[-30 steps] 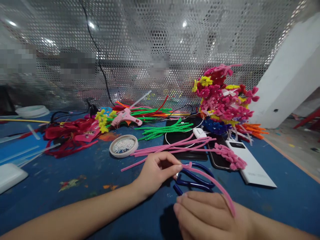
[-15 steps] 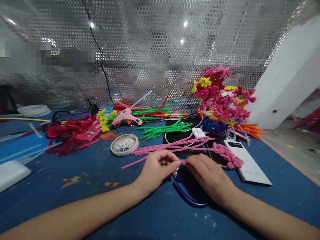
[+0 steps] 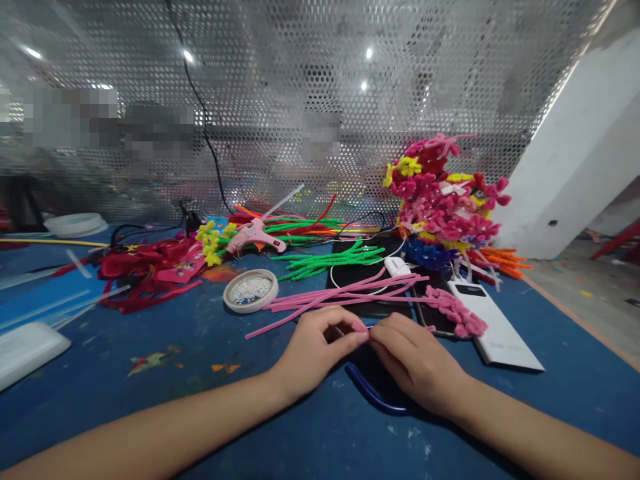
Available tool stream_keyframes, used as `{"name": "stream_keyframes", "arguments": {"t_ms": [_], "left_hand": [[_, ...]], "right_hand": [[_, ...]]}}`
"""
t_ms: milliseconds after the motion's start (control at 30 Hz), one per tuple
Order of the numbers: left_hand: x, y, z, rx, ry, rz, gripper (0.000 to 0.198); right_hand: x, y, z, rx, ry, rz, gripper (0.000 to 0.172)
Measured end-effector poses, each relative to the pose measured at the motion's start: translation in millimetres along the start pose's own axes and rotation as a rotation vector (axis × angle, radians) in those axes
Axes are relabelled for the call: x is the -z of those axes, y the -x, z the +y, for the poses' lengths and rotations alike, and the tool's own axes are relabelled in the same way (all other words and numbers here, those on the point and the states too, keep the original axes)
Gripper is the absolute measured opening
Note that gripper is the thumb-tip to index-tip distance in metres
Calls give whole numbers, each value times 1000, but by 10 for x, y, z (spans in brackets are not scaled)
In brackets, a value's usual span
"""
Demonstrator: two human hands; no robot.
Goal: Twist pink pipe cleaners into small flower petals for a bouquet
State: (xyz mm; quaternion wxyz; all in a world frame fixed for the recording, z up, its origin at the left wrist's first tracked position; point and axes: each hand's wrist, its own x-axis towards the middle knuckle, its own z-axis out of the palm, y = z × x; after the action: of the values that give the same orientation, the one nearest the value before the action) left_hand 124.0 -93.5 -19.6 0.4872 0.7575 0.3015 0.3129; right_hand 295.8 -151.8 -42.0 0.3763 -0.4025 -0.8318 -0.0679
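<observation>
Pink fuzzy pipe-cleaner wire (image 3: 359, 327) is pinched at one small visible end between the fingertips of the left hand (image 3: 313, 350) and the right hand (image 3: 417, 363), which are brought together near the front middle of the blue desk (image 3: 200, 347). Both hands are closed, finger against thumb, on that wire; most of its length is hidden by them. A dark blue curved plastic band (image 3: 370, 398) is seen under and just in front of the hands, resting on the desk; whether it is touched by a hand cannot be told.

A loose bundle of long pink pipe cleaners (image 3: 340, 297) is laid just behind the hands, partly across a flat black tablet (image 3: 367, 273). A round white lid filled with small pearl beads (image 3: 251, 291) is set to the left of that bundle. Green pipe cleaners (image 3: 330, 260) and a pink hot-glue gun (image 3: 255, 237) are found further back, toward the perforated metal screen (image 3: 320, 100) at the rear edge. A tall bunch of pink, red and yellow pipe-cleaner flowers (image 3: 440, 200) is stood toward the right rear, with a white power bank (image 3: 495, 327) lying in front of it near the right edge. Red ribbon pieces (image 3: 145, 270) are heaped toward the left.
</observation>
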Motion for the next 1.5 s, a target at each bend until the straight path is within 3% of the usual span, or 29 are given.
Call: {"name": "stream_keyframes", "arguments": {"t_ms": [333, 533, 633, 767, 900, 967, 1033, 1100, 1200, 1300, 1500], "left_hand": [[-2, -11, 12, 24, 17, -67, 17], [4, -12, 4, 25, 42, -115, 18], [9, -18, 4, 13, 51, -111, 17], [25, -26, 4, -29, 24, -88, 15], [36, -43, 4, -68, 11, -78, 13], [34, -50, 8, -77, 21, -63, 13], [28, -48, 19, -71, 46, -40, 13], [18, -34, 37, -45, 62, -10, 13], [1, -3, 64, 20, 39, 48, 15], [-8, 12, 68, 75, 22, 70, 19], [-7, -7, 24, 83, 95, 28, 21]], "right_hand": [[35, 29, 9, 60, 21, -3, 19], [17, 17, -1, 5, -171, 87, 8], [35, -21, -38, -175, -335, 33, 9], [65, -102, -66, -544, -571, -53, 20], [53, -177, -31, -838, -1029, -132, 29], [39, -192, -23, -898, -1176, -170, 30], [28, -182, -32, -858, -1085, -141, 28], [23, -141, -43, -712, -771, -17, 22], [21, -36, -10, -291, -319, 153, 3], [12, 57, 74, 88, -132, 140, 21], [-24, 108, 133, 116, -46, 212, 31]]}}
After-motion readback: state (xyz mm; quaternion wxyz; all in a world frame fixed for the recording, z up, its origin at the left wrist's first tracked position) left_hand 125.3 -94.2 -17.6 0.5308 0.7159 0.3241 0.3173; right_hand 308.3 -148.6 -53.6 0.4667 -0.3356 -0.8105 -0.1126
